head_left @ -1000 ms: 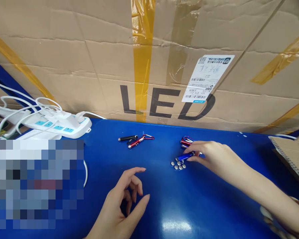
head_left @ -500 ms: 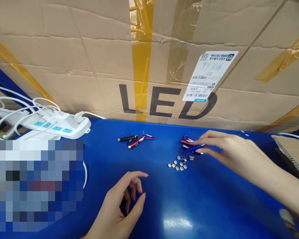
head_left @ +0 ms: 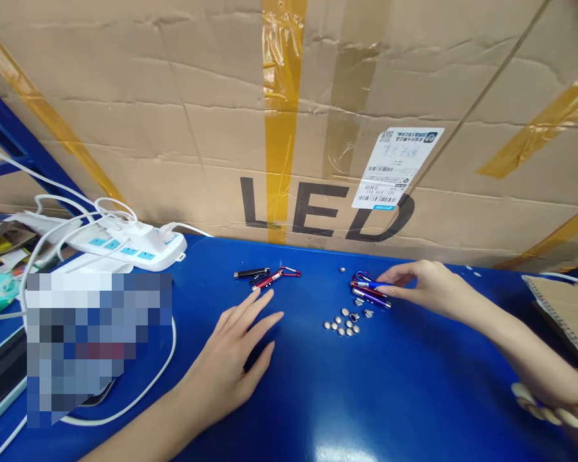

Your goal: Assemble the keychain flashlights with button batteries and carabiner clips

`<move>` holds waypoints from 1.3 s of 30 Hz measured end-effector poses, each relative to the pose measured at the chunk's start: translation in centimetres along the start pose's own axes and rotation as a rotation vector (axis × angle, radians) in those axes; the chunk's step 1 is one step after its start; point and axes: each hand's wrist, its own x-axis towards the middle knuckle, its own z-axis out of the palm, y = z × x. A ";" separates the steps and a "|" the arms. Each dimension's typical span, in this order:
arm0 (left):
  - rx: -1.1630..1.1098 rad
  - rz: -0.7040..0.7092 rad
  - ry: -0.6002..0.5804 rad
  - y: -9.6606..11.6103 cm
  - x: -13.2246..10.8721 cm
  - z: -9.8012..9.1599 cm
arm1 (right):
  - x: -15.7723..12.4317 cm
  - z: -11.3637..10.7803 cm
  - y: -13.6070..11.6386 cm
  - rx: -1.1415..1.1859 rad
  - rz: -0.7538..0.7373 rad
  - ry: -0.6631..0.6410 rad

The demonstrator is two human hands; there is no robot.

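My right hand [head_left: 426, 282] pinches the end of a blue keychain flashlight [head_left: 370, 285] over a small group of similar ones at the right. A purple flashlight [head_left: 376, 298] lies in that group, and a red one shows partly between the two. My left hand [head_left: 231, 350] hovers with fingers apart and holds nothing. Its fingertips are close to a red keychain flashlight [head_left: 268, 281] with a red carabiner. Beside that lies a black tube [head_left: 250, 273]. Several round silver button cells [head_left: 341, 321] and small metal clips [head_left: 368, 314] lie in front of the right-hand group.
A large cardboard box [head_left: 212, 128] stands along the back of the blue table [head_left: 289, 398]. At the left are a white power strip [head_left: 164, 250] with cables and a blurred-out object [head_left: 91, 340]. Another cardboard piece [head_left: 559, 301] is at the right edge.
My left hand has moved forward toward the red flashlight and its fingers have straightened. The right hand's blue flashlight now lies over the group. A lone silver piece now shows behind the group.
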 end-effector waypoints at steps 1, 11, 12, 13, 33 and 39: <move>0.029 0.003 -0.019 -0.2 0.2 0.0 | 0.0 0.1 -0.1 0.007 0.007 -0.026; 0.086 -0.042 -0.014 -1.6 0.7 0.6 | -0.4 -0.3 -1.0 0.068 -0.081 -0.122; 0.078 -0.038 0.000 -1.5 0.6 0.6 | -0.6 -0.5 -1.2 0.074 -0.100 -0.139; 0.069 -0.035 0.015 -1.4 0.6 0.5 | -0.8 -0.8 -1.4 0.067 -0.110 -0.150; 0.069 -0.039 0.116 -1.1 1.4 -1.0 | 4.5 4.1 -6.1 0.124 -0.296 0.201; 0.121 -0.020 0.048 -2.4 2.4 -0.4 | 1.6 3.5 -8.2 0.233 -0.344 0.084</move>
